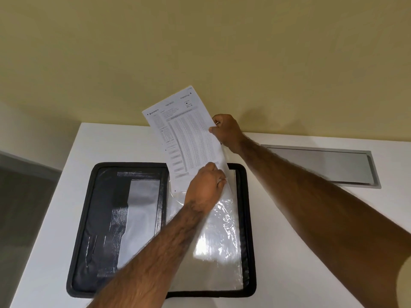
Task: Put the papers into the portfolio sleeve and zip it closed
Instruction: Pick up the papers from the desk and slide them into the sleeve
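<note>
A black zip portfolio [93,218] lies open on the white table. Its right half holds a clear plastic sleeve [222,236]. A printed white paper [184,134] stands tilted above the sleeve's top edge, its lower end at the sleeve's mouth. My right hand [226,132] pinches the paper's right edge near the middle. My left hand [206,185] is at the paper's bottom edge, fingers closed on the sleeve's top and the paper; which exactly it grips is hidden.
The white table [289,218] ends at a yellow wall behind. A flat grey metal cover plate [322,165] is set into the table at the right. The table's left edge drops to a dark floor.
</note>
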`<state>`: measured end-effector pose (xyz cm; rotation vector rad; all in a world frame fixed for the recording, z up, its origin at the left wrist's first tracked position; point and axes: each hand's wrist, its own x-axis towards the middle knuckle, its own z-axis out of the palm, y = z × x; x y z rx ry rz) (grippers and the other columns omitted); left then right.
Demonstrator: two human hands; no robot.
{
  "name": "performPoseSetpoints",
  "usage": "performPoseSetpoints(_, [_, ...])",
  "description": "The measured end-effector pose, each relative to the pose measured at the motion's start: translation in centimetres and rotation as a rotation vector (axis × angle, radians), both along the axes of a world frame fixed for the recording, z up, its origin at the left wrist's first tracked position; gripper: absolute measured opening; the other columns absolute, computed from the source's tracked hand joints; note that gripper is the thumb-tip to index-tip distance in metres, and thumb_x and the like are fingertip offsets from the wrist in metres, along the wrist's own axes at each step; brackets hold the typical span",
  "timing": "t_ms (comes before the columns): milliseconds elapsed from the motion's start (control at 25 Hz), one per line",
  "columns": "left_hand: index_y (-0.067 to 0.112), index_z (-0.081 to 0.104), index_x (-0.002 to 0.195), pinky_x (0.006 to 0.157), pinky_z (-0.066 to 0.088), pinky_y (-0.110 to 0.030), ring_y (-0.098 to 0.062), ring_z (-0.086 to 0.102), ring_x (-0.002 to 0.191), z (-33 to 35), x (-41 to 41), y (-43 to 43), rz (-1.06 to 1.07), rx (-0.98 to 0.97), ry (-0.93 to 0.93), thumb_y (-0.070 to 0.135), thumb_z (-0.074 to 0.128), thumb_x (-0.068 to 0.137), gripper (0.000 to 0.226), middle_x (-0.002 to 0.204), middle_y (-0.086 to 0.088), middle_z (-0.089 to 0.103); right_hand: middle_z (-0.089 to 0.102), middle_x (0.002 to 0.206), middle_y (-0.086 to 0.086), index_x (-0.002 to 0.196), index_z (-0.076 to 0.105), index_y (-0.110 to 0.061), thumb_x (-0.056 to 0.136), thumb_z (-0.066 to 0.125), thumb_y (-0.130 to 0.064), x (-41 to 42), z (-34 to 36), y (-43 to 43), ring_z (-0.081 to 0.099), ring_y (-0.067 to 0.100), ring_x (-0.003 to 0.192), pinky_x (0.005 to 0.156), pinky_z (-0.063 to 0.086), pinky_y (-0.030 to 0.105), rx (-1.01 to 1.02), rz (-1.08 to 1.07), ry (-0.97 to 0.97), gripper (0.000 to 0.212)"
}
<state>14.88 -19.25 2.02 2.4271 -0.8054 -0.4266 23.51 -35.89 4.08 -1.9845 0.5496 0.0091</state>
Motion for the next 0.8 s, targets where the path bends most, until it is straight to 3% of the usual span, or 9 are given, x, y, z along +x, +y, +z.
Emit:
performPoseSetpoints(80, [0.017,0.073,0.093,0.072,0.058,-0.037,-0.016,0.060,0.082,0.3,-0.3,-0.6,0.019,0.001,-0.003,0.019,0.055,0.100,0.019,0.095,0.000,0.058,0.051,0.061,-0.009,0.068,0.056,-0.013,0.084,0.063,-0.001,-0.3,-0.3,0.0,0.044,0.005,0.052,0.045,0.036,0.014,0.014,-0.046,-0.003,0.021])
performPoseSetpoints(200, [0.016,0.073,0.098,0.077,0.058,-0.037,-0.015,0.061,0.083,0.7,-0.1,-1.2,0.052,0.003,0.018,0.019,0.052,0.102,0.022,0.098,0.000,0.061,0.055,0.071,-0.001,0.080,0.060,0.001,0.084,0.058,0.000,-0.7,-1.1,0.1,0.045,0.010,0.060,0.052,0.036,0.020,-0.019,-0.103,-0.014,0.004])
performPoseSetpoints(280, [0.017,0.074,0.101,0.079,0.059,-0.034,-0.014,0.061,0.085,1.2,-0.2,-1.3,0.072,0.009,0.015,0.021,0.053,0.103,0.021,0.101,0.001,0.062,0.054,0.077,0.006,0.084,0.056,0.008,0.083,0.055,0.002,-0.9,-1.7,0.4,0.044,0.014,0.066,0.056,0.034,0.024,-0.050,-0.133,-0.025,0.007])
performPoseSetpoints(400, [0.016,0.073,0.098,0.073,0.059,-0.031,-0.014,0.061,0.083,2.0,-1.1,-1.6,0.112,0.015,-0.048,0.020,0.057,0.101,0.017,0.098,0.000,0.061,0.047,0.073,0.006,0.075,0.047,-0.005,0.081,0.050,0.004,-1.1,-1.8,0.9,0.038,0.015,0.063,0.052,0.029,0.024,-0.053,-0.177,-0.053,0.011])
performPoseSetpoints(520, [0.012,0.069,0.092,0.066,0.059,-0.032,-0.016,0.060,0.078,2.4,-2.3,-1.6,0.143,0.054,-0.078,0.015,0.058,0.099,0.013,0.091,-0.001,0.060,0.046,0.063,-0.006,0.067,0.040,-0.011,0.079,0.048,0.005,-1.2,-1.6,1.5,0.037,0.004,0.049,0.040,0.025,0.010,-0.024,-0.239,-0.076,0.022])
performPoseSetpoints(600, [0.010,0.067,0.092,0.064,0.059,-0.030,-0.015,0.058,0.077,2.6,-3.0,-1.5,0.149,0.072,-0.089,0.016,0.061,0.097,0.009,0.090,-0.002,0.057,0.040,0.060,-0.011,0.062,0.033,-0.017,0.078,0.047,0.007,-1.4,-1.5,1.8,0.037,0.004,0.043,0.037,0.024,0.009,0.002,-0.282,-0.083,0.032])
performPoseSetpoints(680, [0.011,0.066,0.096,0.064,0.056,-0.026,-0.015,0.056,0.079,2.7,-3.3,-1.4,0.153,0.069,-0.086,0.018,0.061,0.097,0.009,0.093,-0.002,0.055,0.037,0.061,-0.008,0.064,0.030,-0.017,0.078,0.046,0.007,-1.5,-1.6,1.9,0.029,0.007,0.050,0.039,0.023,0.011,0.013,-0.313,-0.066,0.032])
performPoseSetpoints(800, [0.014,0.068,0.103,0.063,0.046,-0.022,-0.011,0.053,0.081,2.8,-2.8,-1.3,0.178,0.057,-0.058,0.022,0.054,0.101,0.016,0.094,0.003,0.053,0.037,0.070,0.003,0.073,0.035,-0.011,0.079,0.044,0.006,-1.9,-1.9,2.1,0.028,0.014,0.061,0.050,0.024,0.026,0.004,-0.320,-0.042,0.021])
